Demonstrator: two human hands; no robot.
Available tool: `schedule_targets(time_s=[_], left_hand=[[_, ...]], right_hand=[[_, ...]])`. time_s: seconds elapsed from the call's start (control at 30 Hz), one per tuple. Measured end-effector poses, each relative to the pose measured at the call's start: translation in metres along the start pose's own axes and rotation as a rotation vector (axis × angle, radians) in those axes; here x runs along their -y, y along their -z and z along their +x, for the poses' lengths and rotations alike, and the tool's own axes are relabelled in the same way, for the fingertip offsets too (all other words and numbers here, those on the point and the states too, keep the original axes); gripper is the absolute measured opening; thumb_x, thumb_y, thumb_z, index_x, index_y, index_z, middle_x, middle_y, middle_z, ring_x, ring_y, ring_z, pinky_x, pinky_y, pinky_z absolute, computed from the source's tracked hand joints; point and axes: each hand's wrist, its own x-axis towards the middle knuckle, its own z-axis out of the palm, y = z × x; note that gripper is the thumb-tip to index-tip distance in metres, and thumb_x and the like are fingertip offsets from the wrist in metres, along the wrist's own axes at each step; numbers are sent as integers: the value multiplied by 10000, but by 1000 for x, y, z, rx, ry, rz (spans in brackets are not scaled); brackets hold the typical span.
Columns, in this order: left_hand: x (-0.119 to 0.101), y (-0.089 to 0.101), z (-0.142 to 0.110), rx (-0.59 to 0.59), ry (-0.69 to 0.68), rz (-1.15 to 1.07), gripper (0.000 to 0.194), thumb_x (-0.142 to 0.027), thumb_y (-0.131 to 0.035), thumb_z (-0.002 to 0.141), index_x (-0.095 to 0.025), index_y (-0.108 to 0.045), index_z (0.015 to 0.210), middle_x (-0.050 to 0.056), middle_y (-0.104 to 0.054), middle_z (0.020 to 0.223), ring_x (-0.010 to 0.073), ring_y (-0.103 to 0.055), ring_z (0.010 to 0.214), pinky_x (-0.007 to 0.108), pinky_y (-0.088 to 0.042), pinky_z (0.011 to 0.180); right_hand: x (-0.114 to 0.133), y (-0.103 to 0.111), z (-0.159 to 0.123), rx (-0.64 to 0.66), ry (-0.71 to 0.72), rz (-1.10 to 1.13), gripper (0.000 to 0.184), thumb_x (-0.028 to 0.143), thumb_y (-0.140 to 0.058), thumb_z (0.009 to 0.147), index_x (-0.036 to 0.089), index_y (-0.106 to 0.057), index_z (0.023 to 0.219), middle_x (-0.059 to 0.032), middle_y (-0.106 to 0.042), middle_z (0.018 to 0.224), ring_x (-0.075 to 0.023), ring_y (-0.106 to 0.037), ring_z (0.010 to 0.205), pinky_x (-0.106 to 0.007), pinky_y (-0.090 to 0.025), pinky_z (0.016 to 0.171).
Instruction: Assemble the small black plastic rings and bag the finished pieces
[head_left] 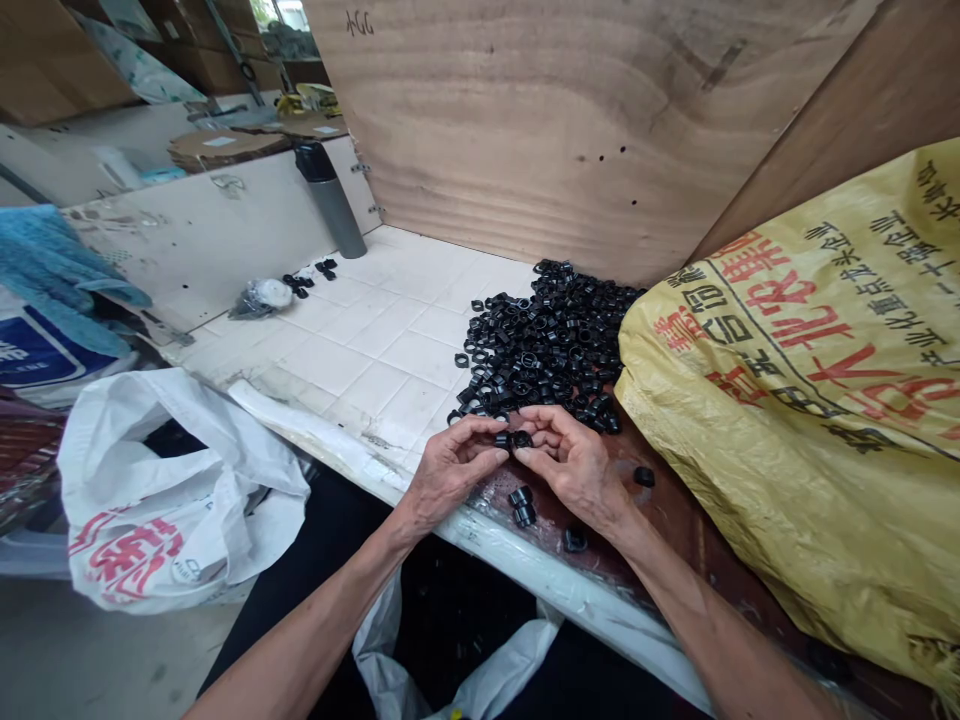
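Note:
Over the front of the table, my left hand [452, 468] pinches a small black plastic ring [502, 440] between thumb and fingers. Close against it, my right hand [574, 462] grips another black ring [520, 439]; whether the two rings are joined I cannot tell. Just behind my hands lies a big heap of similar black rings [555, 335]. A few loose black pieces [523, 507] rest on the brown surface by my wrists, one more piece [643, 476] to the right of my right hand.
A yellow woven sack [810, 400] bulges along the right. Plywood boards [585, 120] wall the back. A grey bottle [334, 205] stands at the back left, near a clear-wrapped bundle [261, 298]. A white plastic bag [180, 490] hangs left; an open white bag [382, 640] sits below the table edge.

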Motion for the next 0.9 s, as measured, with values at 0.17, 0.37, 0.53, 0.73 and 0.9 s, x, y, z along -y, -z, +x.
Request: schedule_targets(time_s=[0.17,0.37,0.53,0.73,0.9], left_hand=[[1,0,-1,4,65,-67,317,-274,-780,754,-159,-675,1030,47,-731,925,172,-697,817,289,-573,767],[3,1,0,-8,56,-78,294,-251,-784,756,-156,-683,1015,42,-716,956,164,-691,855,277,-561,808],[4,1,0,-15,54,-86,304,-251,-791,756,-158,-684,1024,26,-704,925,137,-671,832,235,-548,771],[4,1,1,-14,33,-140,321,-223,-799,746,-168,-689,1043,32,-708,979,137,-674,865,235,-540,812],[2,4,1,-39,40,-163,355,-253,-756,798,-187,-668,1135,41,-722,964,169,-699,887,291,-542,856]], right_hand=[[3,0,-1,10,90,-179,112,215,-658,865,226,-676,975,-30,-667,924,-183,-647,837,-306,-533,754],[6,0,-1,-46,152,-212,147,182,-650,867,222,-672,1007,-36,-676,968,-188,-649,857,-309,-527,780],[7,-1,0,-50,169,-220,64,200,-654,879,214,-688,932,-25,-684,918,-183,-649,858,-308,-511,817],[12,1,1,-51,193,-202,119,150,-635,880,214,-700,956,-29,-684,968,-179,-649,908,-301,-502,850],[8,-1,-1,-34,139,-252,84,161,-656,865,212,-671,929,-15,-669,918,-172,-639,842,-293,-496,801]])
